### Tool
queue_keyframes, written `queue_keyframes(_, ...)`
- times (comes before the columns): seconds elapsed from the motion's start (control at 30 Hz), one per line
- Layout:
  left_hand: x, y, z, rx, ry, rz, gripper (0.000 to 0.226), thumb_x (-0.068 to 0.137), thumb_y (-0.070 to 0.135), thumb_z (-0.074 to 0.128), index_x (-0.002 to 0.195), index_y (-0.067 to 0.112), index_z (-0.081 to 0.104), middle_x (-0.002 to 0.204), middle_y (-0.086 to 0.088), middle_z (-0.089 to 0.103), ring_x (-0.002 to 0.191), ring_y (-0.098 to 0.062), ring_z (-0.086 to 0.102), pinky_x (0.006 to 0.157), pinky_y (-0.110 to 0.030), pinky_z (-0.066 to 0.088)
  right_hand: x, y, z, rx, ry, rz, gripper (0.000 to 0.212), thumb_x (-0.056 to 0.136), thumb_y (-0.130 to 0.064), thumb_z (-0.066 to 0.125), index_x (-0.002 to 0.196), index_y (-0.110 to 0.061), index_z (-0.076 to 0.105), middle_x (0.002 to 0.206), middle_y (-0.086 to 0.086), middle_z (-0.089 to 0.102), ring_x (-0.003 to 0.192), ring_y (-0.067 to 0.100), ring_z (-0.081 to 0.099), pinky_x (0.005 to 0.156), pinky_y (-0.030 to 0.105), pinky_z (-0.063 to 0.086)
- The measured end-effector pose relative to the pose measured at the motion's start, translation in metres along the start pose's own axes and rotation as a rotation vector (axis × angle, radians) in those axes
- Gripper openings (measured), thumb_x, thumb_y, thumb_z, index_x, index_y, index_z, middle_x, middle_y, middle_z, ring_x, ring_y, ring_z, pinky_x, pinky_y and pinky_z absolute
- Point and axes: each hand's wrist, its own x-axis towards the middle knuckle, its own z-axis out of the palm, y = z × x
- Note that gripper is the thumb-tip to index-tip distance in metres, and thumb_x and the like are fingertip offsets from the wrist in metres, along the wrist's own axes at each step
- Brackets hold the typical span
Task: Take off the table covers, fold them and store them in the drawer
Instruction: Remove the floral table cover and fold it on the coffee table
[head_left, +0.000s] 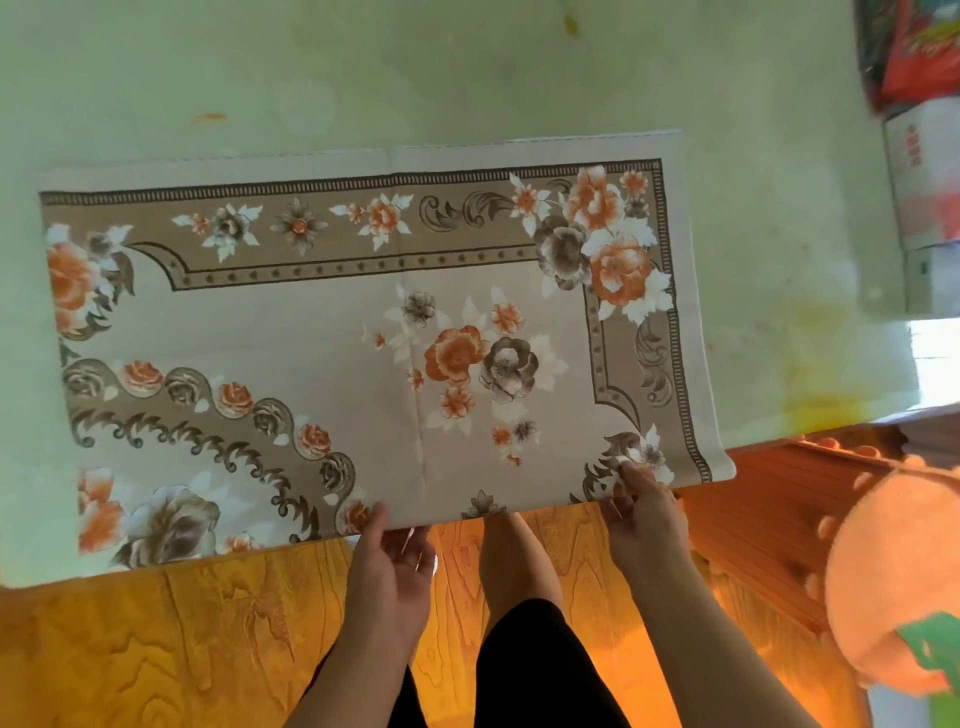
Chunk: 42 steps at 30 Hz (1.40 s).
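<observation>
Seen from the head camera: a floral table cover (363, 332), beige with orange and brown blooms, lying flat and already folded on the pale green table (467, 67), its near edge overhanging the table's front side above the wooden floor (156, 649). Left hand (387, 566) at that near edge around the middle, thumb on top of the cloth and fingers loosely curled beneath, so a light pinch on the hem, though the underside contact stays hidden. Right hand (641, 512) at the near right corner, fingertips pinching the printed border. Probably mid-fold, judging by the visible creases. For a clean next fold: keep both pinches on the same edge, lift evenly, carry the near edge over to meet the far hem, line up the corners before letting go, then smooth outward from the crease. Risk of skew, since the cloth sits slightly askew on the table. As for containers: no drawer in sight. Stacked cardboard boxes (922, 197) at the far right, closed, contents unknown, with colourful packaging (914, 47) on top. A peach stuffed toy (893, 587) at the right edge.
</observation>
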Motion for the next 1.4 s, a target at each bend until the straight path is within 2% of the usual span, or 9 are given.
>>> queue_keyframes(0.2, 0.0, 0.043, -0.008, -0.232, -0.088, 0.158, 0.032, 0.1, 0.03, 0.06, 0.127, 0.015, 0.065, 0.116, -0.003, 0.075, 0.113, -0.018, 0.07, 0.1, -0.034, 0.051, 0.004, 0.003, 0.008, 0.104, -0.014, 0.058, 0.025, 0.091, -0.004, 0.065, 0.115, -0.009, 0.059, 0.083, 0.005, 0.068, 0.063, 0.011, 0.066, 0.055, 0.022, 0.055)
queue_keyframes(0.37, 0.004, 0.09, 0.001, -0.147, -0.112, 0.309, 0.057, 0.077, 0.022, 0.072, 0.132, 0.013, 0.062, 0.126, -0.007, 0.072, 0.119, -0.024, 0.067, 0.104, -0.043, 0.049, 0.001, 0.01, 0.018, 0.162, 0.077, 0.036, 0.03, 0.092, 0.0, 0.063, 0.12, -0.01, 0.057, 0.098, 0.005, 0.068, 0.058, 0.008, 0.067, 0.049, 0.02, 0.053)
queue_keyframes(0.47, 0.0, 0.123, 0.014, -0.156, -0.075, 0.383, 0.04, 0.094, 0.018, 0.061, 0.133, 0.01, 0.062, 0.123, -0.009, 0.073, 0.113, -0.025, 0.07, 0.101, -0.047, 0.052, -0.013, 0.022, 0.034, 0.158, 0.085, 0.089, 0.033, 0.092, 0.001, 0.064, 0.123, -0.008, 0.055, 0.096, 0.007, 0.066, 0.042, 0.005, 0.061, 0.042, 0.017, 0.048)
queue_keyframes(0.73, 0.015, 0.171, 0.045, -0.141, -0.004, 0.437, 0.028, 0.105, 0.017, 0.049, 0.127, 0.013, 0.067, 0.108, -0.002, 0.078, 0.109, -0.021, 0.071, 0.106, -0.046, 0.049, -0.023, 0.016, 0.104, 0.007, 0.048, 0.116, 0.021, 0.089, -0.014, 0.072, 0.108, -0.015, 0.064, 0.105, 0.007, 0.071, 0.091, 0.019, 0.07, 0.065, 0.026, 0.053)
queue_keyframes(1.07, 0.005, 0.108, 0.088, -0.109, 0.095, 0.33, 0.035, 0.102, 0.042, 0.054, 0.121, 0.015, 0.066, 0.097, -0.002, 0.076, 0.086, -0.016, 0.074, 0.077, -0.033, 0.062, 0.028, -0.076, 0.128, -0.113, -0.018, -0.064, 0.022, 0.084, -0.003, 0.074, 0.102, -0.011, 0.064, 0.092, 0.01, 0.072, 0.07, 0.016, 0.069, 0.071, 0.032, 0.061)
queue_keyframes(1.17, -0.009, 0.073, 0.081, 0.414, 0.297, 0.507, 0.037, 0.105, 0.04, 0.038, 0.103, 0.012, 0.061, 0.09, -0.011, 0.068, 0.083, -0.028, 0.069, 0.077, -0.039, 0.057, 0.033, -0.076, 0.129, -0.123, -0.013, -0.053, 0.018, 0.085, -0.001, 0.071, 0.101, -0.009, 0.065, 0.084, 0.007, 0.069, 0.05, 0.007, 0.063, 0.057, 0.026, 0.058)
queue_keyframes(1.27, -0.017, 0.035, 0.088, 1.297, 0.113, 1.28, 0.019, 0.107, 0.028, 0.044, 0.101, 0.016, 0.057, 0.094, -0.003, 0.062, 0.087, -0.021, 0.061, 0.071, -0.035, 0.05, 0.035, -0.075, 0.128, -0.147, -0.015, -0.052, 0.023, 0.086, -0.002, 0.07, 0.108, -0.007, 0.066, 0.075, 0.002, 0.063, 0.038, 0.002, 0.051, 0.05, 0.021, 0.053)
queue_keyframes(1.33, 0.005, 0.039, 0.096, 1.681, -0.064, 1.647, 0.03, 0.106, 0.032, 0.046, 0.126, 0.012, 0.056, 0.132, -0.013, 0.057, 0.127, -0.03, 0.052, 0.102, -0.045, 0.047, 0.035, -0.077, 0.129, -0.157, -0.034, -0.049, 0.019, 0.088, -0.001, 0.068, 0.106, -0.007, 0.066, 0.074, 0.002, 0.062, 0.037, 0.002, 0.049, 0.046, 0.019, 0.05)
queue_keyframes(1.4, 0.032, 0.062, 0.105, 1.898, -0.056, 1.694, 0.052, 0.107, 0.038, 0.04, 0.151, 0.011, 0.039, 0.161, -0.018, 0.032, 0.153, -0.036, 0.022, 0.122, -0.053, 0.025, 0.035, -0.078, 0.129, -0.191, -0.046, -0.051, 0.016, 0.09, 0.0, 0.065, 0.104, -0.007, 0.065, 0.075, 0.002, 0.06, 0.036, 0.002, 0.045, 0.041, 0.017, 0.046)
